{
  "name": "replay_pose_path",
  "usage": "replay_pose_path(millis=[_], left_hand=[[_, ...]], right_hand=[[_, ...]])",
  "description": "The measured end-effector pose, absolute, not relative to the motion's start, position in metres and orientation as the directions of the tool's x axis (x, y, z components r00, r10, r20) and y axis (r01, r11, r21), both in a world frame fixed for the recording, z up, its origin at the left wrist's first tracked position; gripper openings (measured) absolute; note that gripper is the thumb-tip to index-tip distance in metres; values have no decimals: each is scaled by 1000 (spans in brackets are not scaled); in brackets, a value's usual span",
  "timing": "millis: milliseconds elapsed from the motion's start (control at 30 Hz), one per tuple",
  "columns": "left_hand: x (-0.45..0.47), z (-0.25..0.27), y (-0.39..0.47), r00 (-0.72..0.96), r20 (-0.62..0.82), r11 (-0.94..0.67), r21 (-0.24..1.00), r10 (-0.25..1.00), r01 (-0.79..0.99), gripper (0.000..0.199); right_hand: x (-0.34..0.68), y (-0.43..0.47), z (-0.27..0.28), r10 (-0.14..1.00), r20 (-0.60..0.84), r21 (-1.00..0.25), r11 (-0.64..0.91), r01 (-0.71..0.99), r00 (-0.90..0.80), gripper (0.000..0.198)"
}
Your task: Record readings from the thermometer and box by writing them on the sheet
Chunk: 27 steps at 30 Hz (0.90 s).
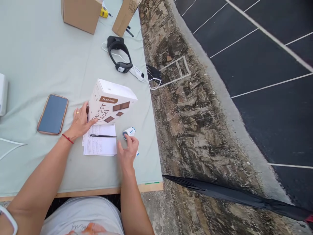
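A white carton with brown labels and the words "Super Meal" stands at a slant on the cloth. My left hand grips its left side, thumb on the front and the other fingers partly hidden behind. Just in front of the carton lie printed sheets with a black pen across them. My right hand is at the right of the papers, thumb and fingers apart. Its fingertips reach the near end of a small white and blue object, whose kind I cannot make out. Another blue-white edge shows beside that hand.
A phone lies left of my left hand. Farther back are a black headset with a white cable, a cardboard box, a brown carton and a yellow object. The table's right edge drops to rough stone ground.
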<state>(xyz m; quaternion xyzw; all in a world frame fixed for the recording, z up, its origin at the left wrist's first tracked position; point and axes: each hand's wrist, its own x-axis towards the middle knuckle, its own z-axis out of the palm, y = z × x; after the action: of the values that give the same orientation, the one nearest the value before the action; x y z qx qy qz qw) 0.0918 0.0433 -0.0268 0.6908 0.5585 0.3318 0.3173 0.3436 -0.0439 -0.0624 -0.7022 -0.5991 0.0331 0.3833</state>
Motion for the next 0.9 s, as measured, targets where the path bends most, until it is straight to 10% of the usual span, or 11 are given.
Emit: replay_pose_path(millis=[233,600,900], left_hand=[[94,-20,44,-7,120,-87,752,993,653,63],[90,-28,47,18,140,-112,699,990,706,65],[90,-31,47,33,154,-129,674,987,727,67]], right_hand=[[396,-39,-66,869,38,-475,-418,774,493,60],[336,-40,-24,913,-123,-962,-205,178,389,43],[273,-28,9,972,-201,-965,-175,-193,123,42]])
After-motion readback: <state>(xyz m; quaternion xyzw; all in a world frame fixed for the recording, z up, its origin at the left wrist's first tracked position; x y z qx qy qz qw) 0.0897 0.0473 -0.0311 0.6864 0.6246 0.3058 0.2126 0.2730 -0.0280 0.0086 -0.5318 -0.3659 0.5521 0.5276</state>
